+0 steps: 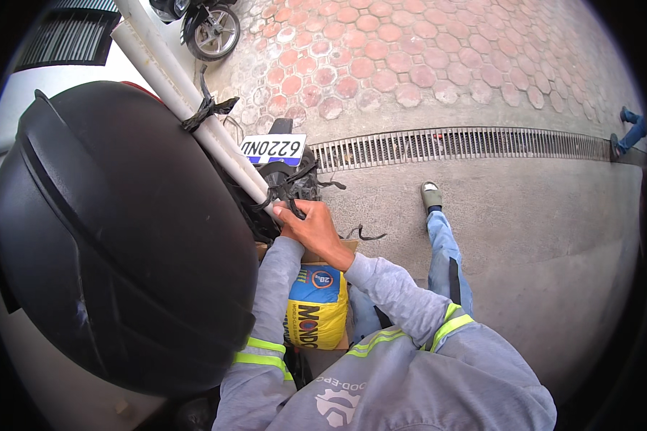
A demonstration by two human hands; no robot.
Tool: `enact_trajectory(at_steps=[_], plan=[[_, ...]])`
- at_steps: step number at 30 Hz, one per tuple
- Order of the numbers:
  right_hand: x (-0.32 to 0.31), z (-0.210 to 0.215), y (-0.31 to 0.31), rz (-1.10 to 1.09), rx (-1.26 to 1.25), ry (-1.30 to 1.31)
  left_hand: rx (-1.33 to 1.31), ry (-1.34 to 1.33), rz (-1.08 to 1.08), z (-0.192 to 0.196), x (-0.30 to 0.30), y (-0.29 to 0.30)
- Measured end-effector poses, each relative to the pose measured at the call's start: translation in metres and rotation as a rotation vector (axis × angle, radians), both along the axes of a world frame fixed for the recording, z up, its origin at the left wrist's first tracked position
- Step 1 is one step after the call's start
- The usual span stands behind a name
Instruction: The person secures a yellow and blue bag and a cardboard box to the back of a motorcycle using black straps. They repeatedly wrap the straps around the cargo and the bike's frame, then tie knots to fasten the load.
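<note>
Two white plastic pipes (167,79) slant down from the upper left to my hands. Black strips (207,113) are knotted around them higher up, and another black strip (292,205) wraps near their lower ends. My right hand (315,228) is closed at that lower tie, its thumb and fingers on the strip beside the pipe. Tucked under it, my left hand (288,233) is mostly covered, so its fingers do not show. The pipes rest along the motorcycle's rear, by its white licence plate (274,148).
A large black top box (129,237) fills the left side. Between my arms a yellow and blue bag (318,307) sits with cardboard (346,246). A drain grate (453,142) crosses the concrete. Another motorcycle's wheel (214,33) and a person's leg (631,135) are farther off.
</note>
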State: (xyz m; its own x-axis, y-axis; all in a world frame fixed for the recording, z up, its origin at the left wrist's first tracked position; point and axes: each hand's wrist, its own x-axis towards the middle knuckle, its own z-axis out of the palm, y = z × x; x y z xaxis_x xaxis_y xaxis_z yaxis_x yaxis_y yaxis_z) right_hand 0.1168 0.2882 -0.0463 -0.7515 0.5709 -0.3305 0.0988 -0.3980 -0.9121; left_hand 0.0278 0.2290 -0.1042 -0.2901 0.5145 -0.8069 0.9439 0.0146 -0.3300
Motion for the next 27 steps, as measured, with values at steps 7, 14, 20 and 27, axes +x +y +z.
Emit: enact_trajectory(at_steps=[7,14,20,27], plan=[[-0.031,0.002,0.005,-0.079,-0.025,-0.124,-0.001,-0.011,-0.002,-0.003,-0.004,-0.002],[-0.045,0.002,-0.003,-0.192,-0.342,-0.007,-0.002,-0.020,0.000,-0.007,-0.005,-0.002],[-0.023,-0.013,-0.003,0.038,-0.053,-0.136,-0.008,-0.024,0.004,-0.007,-0.006,-0.002],[0.009,-0.011,-0.014,-0.100,-0.256,-0.069,-0.015,-0.025,-0.006,-0.011,-0.008,0.000]])
